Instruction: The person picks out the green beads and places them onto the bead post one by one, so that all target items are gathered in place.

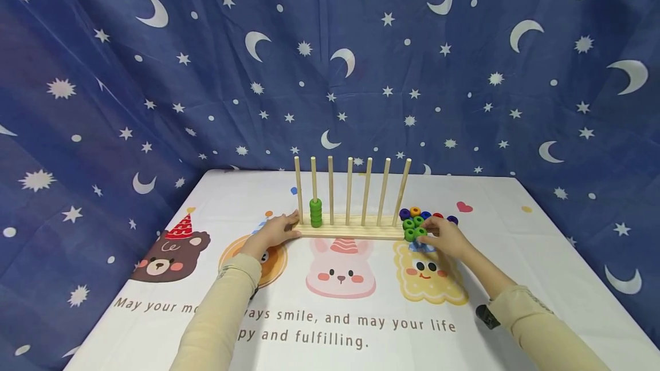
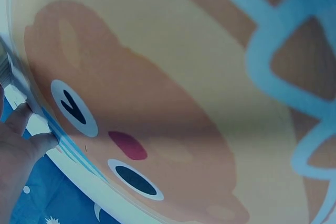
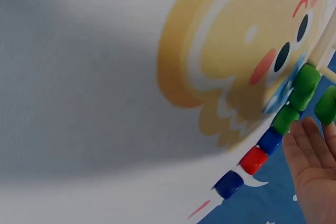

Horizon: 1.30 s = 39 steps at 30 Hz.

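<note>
A wooden peg rack (image 1: 356, 234) with several upright pegs stands on the table. Stacked green beads (image 1: 316, 214) sit on its second peg from the left. My left hand (image 1: 275, 231) grips the rack's left end, thumb at the front and fingers behind. Past the right end lies a group of loose green beads (image 1: 409, 224), with my right hand (image 1: 446, 236) over its right side. In the right wrist view, that hand's fingers pinch a green bead (image 3: 326, 106), which shows above the row of beads.
Behind the green beads are an orange bead (image 1: 415, 211), a purple bead (image 1: 404, 214), a blue bead (image 3: 270, 140) and a red bead (image 3: 253, 160). A white printed cloth (image 1: 402, 348) covers the table. A blue star-patterned curtain (image 1: 361, 96) hangs behind it.
</note>
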Each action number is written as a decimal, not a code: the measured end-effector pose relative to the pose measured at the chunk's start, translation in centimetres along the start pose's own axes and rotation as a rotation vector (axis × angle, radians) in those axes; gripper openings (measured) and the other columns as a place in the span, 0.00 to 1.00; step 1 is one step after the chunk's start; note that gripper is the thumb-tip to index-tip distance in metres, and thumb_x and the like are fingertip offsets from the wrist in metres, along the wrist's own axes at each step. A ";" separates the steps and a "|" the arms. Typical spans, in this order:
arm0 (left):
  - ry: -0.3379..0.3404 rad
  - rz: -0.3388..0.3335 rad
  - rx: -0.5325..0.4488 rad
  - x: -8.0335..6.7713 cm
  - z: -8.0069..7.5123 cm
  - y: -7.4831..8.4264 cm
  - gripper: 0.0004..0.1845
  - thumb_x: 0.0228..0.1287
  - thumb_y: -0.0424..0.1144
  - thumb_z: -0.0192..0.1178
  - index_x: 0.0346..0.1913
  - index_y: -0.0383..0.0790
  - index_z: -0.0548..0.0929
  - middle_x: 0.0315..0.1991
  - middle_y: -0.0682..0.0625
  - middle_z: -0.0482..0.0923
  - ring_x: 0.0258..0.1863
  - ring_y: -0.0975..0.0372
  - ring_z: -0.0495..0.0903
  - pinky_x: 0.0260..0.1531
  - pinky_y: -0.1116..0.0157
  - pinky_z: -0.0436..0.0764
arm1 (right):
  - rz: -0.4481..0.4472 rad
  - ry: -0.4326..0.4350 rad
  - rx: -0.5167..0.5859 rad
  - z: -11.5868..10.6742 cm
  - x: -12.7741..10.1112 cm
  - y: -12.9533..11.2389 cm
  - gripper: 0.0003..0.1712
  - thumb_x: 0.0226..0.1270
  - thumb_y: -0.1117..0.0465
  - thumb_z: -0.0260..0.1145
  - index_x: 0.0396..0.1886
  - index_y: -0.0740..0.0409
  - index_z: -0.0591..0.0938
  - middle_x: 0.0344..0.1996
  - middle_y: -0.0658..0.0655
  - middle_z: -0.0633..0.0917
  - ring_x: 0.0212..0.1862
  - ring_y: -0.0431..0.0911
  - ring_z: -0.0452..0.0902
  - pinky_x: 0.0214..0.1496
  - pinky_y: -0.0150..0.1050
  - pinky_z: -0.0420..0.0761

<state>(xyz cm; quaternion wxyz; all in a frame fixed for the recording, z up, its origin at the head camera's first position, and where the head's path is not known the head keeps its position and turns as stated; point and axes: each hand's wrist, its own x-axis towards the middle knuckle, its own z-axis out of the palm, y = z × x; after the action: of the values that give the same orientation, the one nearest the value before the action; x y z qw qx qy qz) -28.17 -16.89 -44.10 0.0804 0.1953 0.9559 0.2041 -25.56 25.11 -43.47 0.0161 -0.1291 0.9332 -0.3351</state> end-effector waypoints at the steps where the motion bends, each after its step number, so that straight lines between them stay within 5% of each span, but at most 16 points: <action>1: -0.002 -0.005 0.002 0.0 0.0 0.0 0.30 0.59 0.46 0.55 0.62 0.36 0.63 0.66 0.44 0.54 0.63 0.40 0.55 0.61 0.47 0.57 | -0.014 0.003 0.001 0.1 0.0 -0.1 0.19 0.53 0.60 0.65 0.41 0.68 0.75 0.41 0.66 0.80 0.48 0.59 0.75 0.50 0.49 0.75; 10: -0.011 -0.013 0.002 0.4 0.2 -0.5 0.32 0.59 0.48 0.54 0.63 0.38 0.61 0.67 0.47 0.53 0.63 0.42 0.55 0.61 0.48 0.57 | -0.103 0.046 -0.029 -0.1 -0.1 -1.3 0.18 0.53 0.60 0.66 0.39 0.67 0.76 0.38 0.64 0.81 0.45 0.58 0.77 0.49 0.48 0.76; 19: -0.003 -0.014 -0.001 0.4 0.1 -0.4 0.32 0.58 0.48 0.54 0.63 0.38 0.61 0.66 0.46 0.54 0.63 0.42 0.55 0.61 0.47 0.57 | -0.195 0.000 0.025 -0.1 -0.5 -3.6 0.18 0.53 0.60 0.66 0.41 0.67 0.77 0.37 0.61 0.81 0.42 0.53 0.78 0.48 0.45 0.77; 39: -0.016 -0.013 0.003 0.3 0.2 -0.2 0.31 0.59 0.48 0.54 0.63 0.38 0.62 0.67 0.46 0.53 0.63 0.42 0.54 0.61 0.47 0.57 | -0.270 -0.014 0.070 1.3 0.1 -7.3 0.17 0.52 0.58 0.67 0.41 0.61 0.78 0.35 0.55 0.83 0.39 0.46 0.79 0.46 0.44 0.79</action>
<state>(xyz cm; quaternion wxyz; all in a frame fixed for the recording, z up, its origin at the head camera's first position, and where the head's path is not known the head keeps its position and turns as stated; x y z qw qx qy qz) -28.50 -16.90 -44.39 0.0888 0.1907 0.9568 0.2005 -23.79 18.93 -39.88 -0.0180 -0.2552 0.8949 -0.3657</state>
